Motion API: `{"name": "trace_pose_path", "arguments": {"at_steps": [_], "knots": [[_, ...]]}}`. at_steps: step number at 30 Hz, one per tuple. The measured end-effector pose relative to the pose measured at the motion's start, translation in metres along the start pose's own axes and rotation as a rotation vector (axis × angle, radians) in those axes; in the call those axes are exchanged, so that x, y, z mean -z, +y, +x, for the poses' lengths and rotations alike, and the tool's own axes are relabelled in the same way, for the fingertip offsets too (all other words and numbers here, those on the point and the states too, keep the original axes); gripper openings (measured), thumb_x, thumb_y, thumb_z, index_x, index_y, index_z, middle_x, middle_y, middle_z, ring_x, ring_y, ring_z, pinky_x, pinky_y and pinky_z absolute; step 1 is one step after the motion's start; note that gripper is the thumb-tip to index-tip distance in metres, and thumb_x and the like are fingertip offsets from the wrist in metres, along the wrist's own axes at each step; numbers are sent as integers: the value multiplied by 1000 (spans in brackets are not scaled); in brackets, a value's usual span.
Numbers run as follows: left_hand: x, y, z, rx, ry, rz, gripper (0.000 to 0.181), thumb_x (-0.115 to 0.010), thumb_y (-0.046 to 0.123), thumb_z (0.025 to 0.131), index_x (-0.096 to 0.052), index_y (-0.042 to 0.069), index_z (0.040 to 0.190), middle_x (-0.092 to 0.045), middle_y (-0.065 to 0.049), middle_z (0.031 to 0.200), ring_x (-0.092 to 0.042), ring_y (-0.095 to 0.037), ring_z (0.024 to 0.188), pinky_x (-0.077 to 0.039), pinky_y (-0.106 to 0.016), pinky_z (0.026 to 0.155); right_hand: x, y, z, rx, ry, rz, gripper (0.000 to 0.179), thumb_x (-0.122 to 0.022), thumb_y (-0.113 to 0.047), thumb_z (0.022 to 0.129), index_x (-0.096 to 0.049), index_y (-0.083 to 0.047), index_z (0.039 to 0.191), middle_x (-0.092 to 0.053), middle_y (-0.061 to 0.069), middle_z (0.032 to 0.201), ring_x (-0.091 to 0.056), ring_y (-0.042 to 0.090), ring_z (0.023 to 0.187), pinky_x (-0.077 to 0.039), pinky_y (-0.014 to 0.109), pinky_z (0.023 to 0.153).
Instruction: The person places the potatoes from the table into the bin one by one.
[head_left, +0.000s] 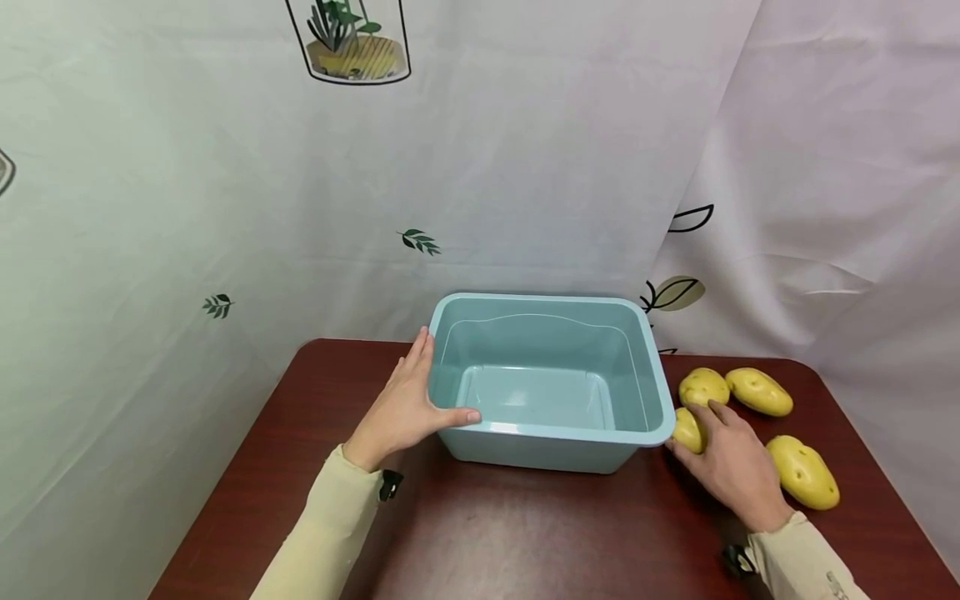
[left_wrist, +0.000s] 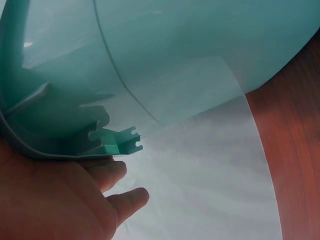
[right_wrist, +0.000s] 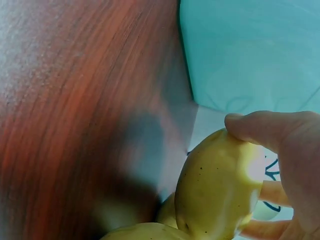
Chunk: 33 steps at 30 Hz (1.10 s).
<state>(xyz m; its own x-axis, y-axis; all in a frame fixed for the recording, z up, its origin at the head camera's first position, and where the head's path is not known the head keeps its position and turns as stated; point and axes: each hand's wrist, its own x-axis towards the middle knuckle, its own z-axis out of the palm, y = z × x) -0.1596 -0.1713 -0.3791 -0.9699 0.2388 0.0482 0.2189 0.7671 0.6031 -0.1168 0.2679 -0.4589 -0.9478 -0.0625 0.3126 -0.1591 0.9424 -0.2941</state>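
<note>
Behind everything, a pale cloth (head_left: pixel 525 167) printed with leaves and a plant jar. Before it, a dark red-brown tabletop (head_left: pixel 562 533), rounded at both far corners, far edge close to the cloth. Well back on that, a light blue tub (head_left: pixel 536 452), upright, mouth up, inner walls and base in plain view from the head camera. Just behind its far rim, the cloth; in front, between two pale sleeves (head_left: pixel 330 517), a broad open stretch of wood; to the left, more bare wood out to the slanting side edge. At the tub's near left corner, the left hand (head_left: pixel 408 404), thumb laid over the near rim, fingers straight along the side, touching without clenching. Just beside the right wall, the right hand (head_left: pixel 731 467), grasping a yellow potato (head_left: pixel 686 430) between thumb and fingers. Around that hand, a large potato (head_left: pixel 802 472) to the right, an oblong potato (head_left: pixel 759 392) and a rounder potato (head_left: pixel 703 386) farther back; all four outside the tub. Only from the left wrist, a notched edge (left_wrist: pixel 120 142) beneath the rim, fingertips just below. Only from the right wrist, dark specks on the gripped potato.
</note>
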Motion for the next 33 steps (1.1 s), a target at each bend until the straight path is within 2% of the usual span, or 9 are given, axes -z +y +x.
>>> {"name": "trace_pose_path", "arguments": {"at_steps": [5, 13, 18, 24, 30, 33], "knots": [[0, 0, 0, -8, 4, 3, 139, -71, 84, 65, -2, 11, 162, 4, 1, 169, -5, -40, 152, -20, -56, 118, 3, -2, 1, -11, 22, 12, 67, -83, -31, 78, -60, 5, 129, -52, 38, 129, -52, 55, 112, -46, 68, 82], [0, 0, 1, -4, 0, -3, 137, -73, 80, 67, -2, 11, 162, 5, 4, 169, -5, -39, 153, -20, -56, 119, 7, -6, 3, -26, 43, 27, 65, -82, -31, 78, -60, 4, 129, -51, 37, 131, -52, 55, 113, -45, 68, 83], [-1, 0, 1, -4, 1, 3, 137, -72, 82, 67, -1, 12, 162, 6, 5, 169, -5, -39, 153, -20, -56, 118, 11, -6, 4, -2, 96, 41, 63, -83, -29, 77, -61, 4, 126, -52, 37, 129, -52, 55, 112, -44, 68, 83], [0, -1, 0, -1, 1, -1, 133, -77, 73, 70, -2, 11, 162, 7, 7, 168, -5, -39, 153, -19, -56, 119, 14, -7, 5, 26, 145, 45, 63, -85, -27, 75, -61, 3, 125, -54, 37, 127, -52, 54, 113, -45, 69, 81], [0, 0, 0, -8, 5, 9, 136, -71, 81, 68, -2, 10, 162, 4, 3, 169, -7, -39, 153, -21, -55, 119, 18, -9, 6, 4, 153, 50, 66, -85, -28, 75, -60, 3, 127, -53, 36, 131, -51, 54, 115, -44, 69, 82], [0, -1, -1, -8, 6, 6, 135, -73, 79, 69, -3, 10, 162, 4, 2, 169, -7, -38, 153, -21, -55, 119, 19, -9, 6, -11, 165, 62, 66, -85, -28, 75, -60, 2, 128, -52, 35, 133, -50, 54, 117, -43, 70, 82]]}}
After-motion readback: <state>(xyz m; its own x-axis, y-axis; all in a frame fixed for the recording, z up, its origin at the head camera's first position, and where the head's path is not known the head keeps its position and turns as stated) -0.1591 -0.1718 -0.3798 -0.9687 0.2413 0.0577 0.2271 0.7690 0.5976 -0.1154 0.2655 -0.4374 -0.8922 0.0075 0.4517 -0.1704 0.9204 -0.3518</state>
